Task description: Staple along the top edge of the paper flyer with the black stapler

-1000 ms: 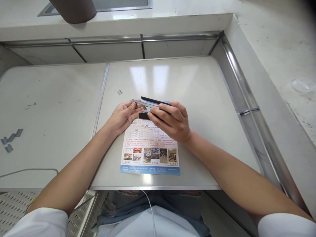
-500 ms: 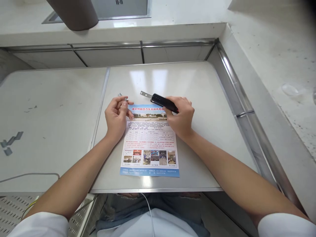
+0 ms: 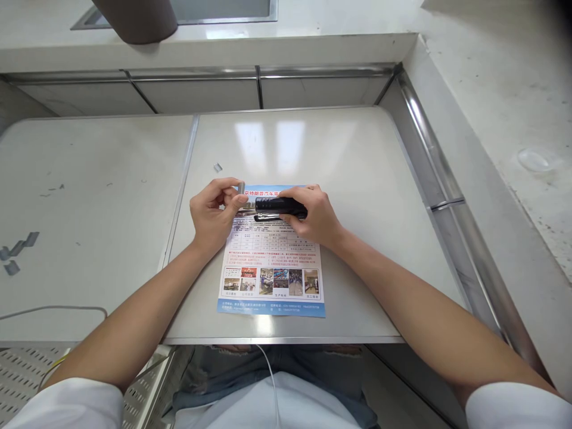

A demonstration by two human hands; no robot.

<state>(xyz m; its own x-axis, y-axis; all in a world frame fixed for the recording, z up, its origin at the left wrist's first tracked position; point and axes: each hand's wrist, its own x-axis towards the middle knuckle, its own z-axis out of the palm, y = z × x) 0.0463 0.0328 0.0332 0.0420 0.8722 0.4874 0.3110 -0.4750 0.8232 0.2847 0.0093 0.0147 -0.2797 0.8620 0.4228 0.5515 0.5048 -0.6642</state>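
A printed flyer (image 3: 272, 286) with blue borders lies on the white table. Above its upper part, my right hand (image 3: 313, 211) grips a black stapler (image 3: 279, 207) by its rear end, its metal front pointing left. My left hand (image 3: 215, 214) pinches a small grey strip of staples (image 3: 242, 188) between thumb and forefinger, right beside the stapler's metal front. Whether the strip touches the stapler cannot be made out. Another short staple strip (image 3: 217, 167) lies on the table beyond my left hand.
Several grey staple pieces (image 3: 18, 247) and thin bits lie on the left table panel (image 3: 111, 214). A grey cable (image 3: 53, 314) runs near its front edge. Behind stands a brown container (image 3: 140, 21) by a sink (image 3: 223, 12); a raised ledge (image 3: 482, 155) borders the right.
The stapler in my right hand has moved left and towards me, levelling out. My left hand has shifted slightly right and raised the strip upright.
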